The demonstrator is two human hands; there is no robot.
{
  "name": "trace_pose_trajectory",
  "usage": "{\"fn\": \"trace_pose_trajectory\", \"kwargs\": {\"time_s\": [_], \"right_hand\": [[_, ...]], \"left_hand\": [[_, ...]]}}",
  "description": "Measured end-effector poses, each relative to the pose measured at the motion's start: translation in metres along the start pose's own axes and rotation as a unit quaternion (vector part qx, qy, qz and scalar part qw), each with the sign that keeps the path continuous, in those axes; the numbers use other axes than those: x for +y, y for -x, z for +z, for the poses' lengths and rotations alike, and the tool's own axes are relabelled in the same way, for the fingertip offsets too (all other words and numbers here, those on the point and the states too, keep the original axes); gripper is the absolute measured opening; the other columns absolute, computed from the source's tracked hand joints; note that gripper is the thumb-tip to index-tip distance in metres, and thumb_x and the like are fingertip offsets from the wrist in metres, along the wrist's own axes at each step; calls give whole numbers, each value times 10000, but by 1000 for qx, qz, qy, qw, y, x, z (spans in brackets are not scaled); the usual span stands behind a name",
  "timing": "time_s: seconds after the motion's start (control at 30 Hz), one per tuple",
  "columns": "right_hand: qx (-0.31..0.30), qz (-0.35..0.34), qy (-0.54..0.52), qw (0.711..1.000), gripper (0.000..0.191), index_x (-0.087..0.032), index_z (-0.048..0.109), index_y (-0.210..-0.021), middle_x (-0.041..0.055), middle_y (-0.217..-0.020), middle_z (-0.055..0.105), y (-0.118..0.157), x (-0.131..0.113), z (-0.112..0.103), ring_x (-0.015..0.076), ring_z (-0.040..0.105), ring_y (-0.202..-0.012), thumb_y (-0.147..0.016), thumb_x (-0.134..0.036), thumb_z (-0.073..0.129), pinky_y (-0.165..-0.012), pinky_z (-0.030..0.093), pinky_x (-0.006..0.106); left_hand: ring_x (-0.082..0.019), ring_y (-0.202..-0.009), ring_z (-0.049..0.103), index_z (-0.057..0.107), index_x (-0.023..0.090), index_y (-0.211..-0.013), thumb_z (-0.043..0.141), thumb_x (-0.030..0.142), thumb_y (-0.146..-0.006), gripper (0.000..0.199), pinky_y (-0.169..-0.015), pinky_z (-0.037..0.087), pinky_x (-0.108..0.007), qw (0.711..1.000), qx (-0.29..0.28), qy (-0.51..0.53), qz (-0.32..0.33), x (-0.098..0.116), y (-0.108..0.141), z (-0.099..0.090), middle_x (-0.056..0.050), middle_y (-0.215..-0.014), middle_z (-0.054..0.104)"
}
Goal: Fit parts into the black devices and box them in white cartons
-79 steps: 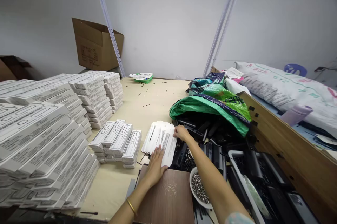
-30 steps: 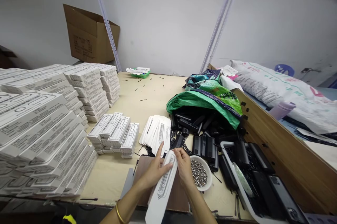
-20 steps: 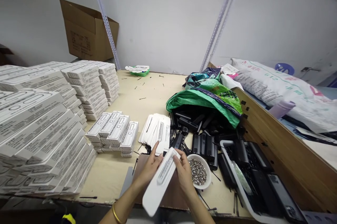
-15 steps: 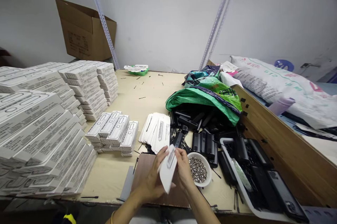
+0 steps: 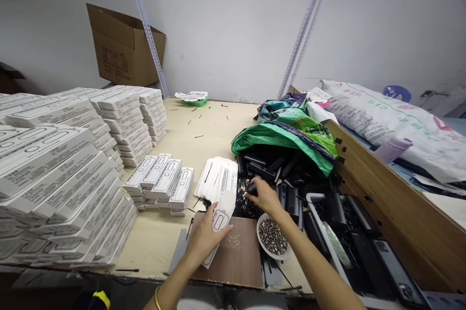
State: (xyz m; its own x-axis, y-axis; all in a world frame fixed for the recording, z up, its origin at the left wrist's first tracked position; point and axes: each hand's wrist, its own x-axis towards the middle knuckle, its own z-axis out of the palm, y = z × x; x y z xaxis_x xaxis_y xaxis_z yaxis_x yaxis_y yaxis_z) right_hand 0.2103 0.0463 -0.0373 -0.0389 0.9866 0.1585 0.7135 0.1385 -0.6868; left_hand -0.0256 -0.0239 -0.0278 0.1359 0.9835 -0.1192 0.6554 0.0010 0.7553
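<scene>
My left hand (image 5: 207, 235) is closed around a white printed box (image 5: 220, 220), its top flap raised, over a brown board (image 5: 240, 256). Beyond it, my right hand (image 5: 265, 197) grips a small black item (image 5: 252, 188) above a heap of thin black pieces (image 5: 242, 203). Below my right wrist stands a white bowl (image 5: 273, 236) of small metal parts. A fan of white printed cards (image 5: 218, 177) lies past the left hand.
Stacks of white boxes (image 5: 54, 174) fill the left, with a smaller group (image 5: 163, 179) nearer the middle. A green bag (image 5: 276, 138) with black devices, a white tray (image 5: 329, 239) and a wooden partition (image 5: 382, 193) are at right.
My right hand has left the white piece and moved up and right to the black pieces. My left hand now holds the box alone, with its printed face turned up. The view has shifted slightly.
</scene>
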Motion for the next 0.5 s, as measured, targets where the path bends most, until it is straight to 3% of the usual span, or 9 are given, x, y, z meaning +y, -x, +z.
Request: {"fn": "trace_pose_trajectory", "kwargs": {"time_s": [0.1, 0.17, 0.27, 0.33, 0.4, 0.5], "right_hand": [[146, 88, -95, 981, 441, -207, 444, -1172, 79, -975, 632, 7, -14, -14, 230, 622, -806, -842, -491, 515, -683, 486, 351], [184, 101, -168, 963, 470, -221, 473, -1109, 46, -901, 637, 14, -31, -13, 214, 622, -725, -788, -551, 569, -604, 478, 309], [47, 24, -94, 994, 293, -222, 570, -858, 24, -854, 636, 17, -47, -3, 185, 607, -762, -823, -512, 551, -690, 463, 283], [-24, 8, -27, 999, 326, -204, 585, -735, 40, -858, 632, 13, -43, 5, 175, 590, -819, -914, -423, 423, -756, 436, 279], [-38, 31, 5, 999, 276, -187, 597, -733, 64, -862, 625, 6, -30, 13, 193, 572, -860, -912, -311, 428, -770, 414, 297], [-64, 44, 26, 997, 63, -179, 599, -719, 67, -852, 620, 0, -9, 28, 220, 551, -903, -753, -128, 586, -770, 394, 307]], "left_hand": [[-317, -1236, 466, 402, 138, -1356, 630, 396, -719, 724, -1007, 374, -428, 999, -16, -26, 15, 10, -2, 3, -163, -1344, 507], [-293, -1233, 473, 398, 143, -1360, 605, 332, -729, 690, -1014, 376, -409, 999, -16, -33, 40, 19, -6, 5, -145, -1342, 509], [-257, -1189, 514, 410, 152, -1344, 570, 248, -729, 643, -1000, 398, -383, 996, 13, -30, 78, 29, -8, 7, -124, -1301, 541], [-244, -1188, 518, 410, 151, -1339, 573, 253, -732, 636, -1004, 401, -374, 996, 39, -16, 77, 31, -7, 6, -123, -1303, 541], [-240, -1212, 503, 390, 156, -1353, 581, 292, -743, 654, -1023, 387, -377, 996, 61, 6, 69, 29, -5, 3, -124, -1335, 519], [-241, -1237, 487, 355, 170, -1383, 588, 320, -749, 692, -1041, 374, -378, 994, 69, 39, 69, 25, -1, 0, -122, -1371, 491]]}}
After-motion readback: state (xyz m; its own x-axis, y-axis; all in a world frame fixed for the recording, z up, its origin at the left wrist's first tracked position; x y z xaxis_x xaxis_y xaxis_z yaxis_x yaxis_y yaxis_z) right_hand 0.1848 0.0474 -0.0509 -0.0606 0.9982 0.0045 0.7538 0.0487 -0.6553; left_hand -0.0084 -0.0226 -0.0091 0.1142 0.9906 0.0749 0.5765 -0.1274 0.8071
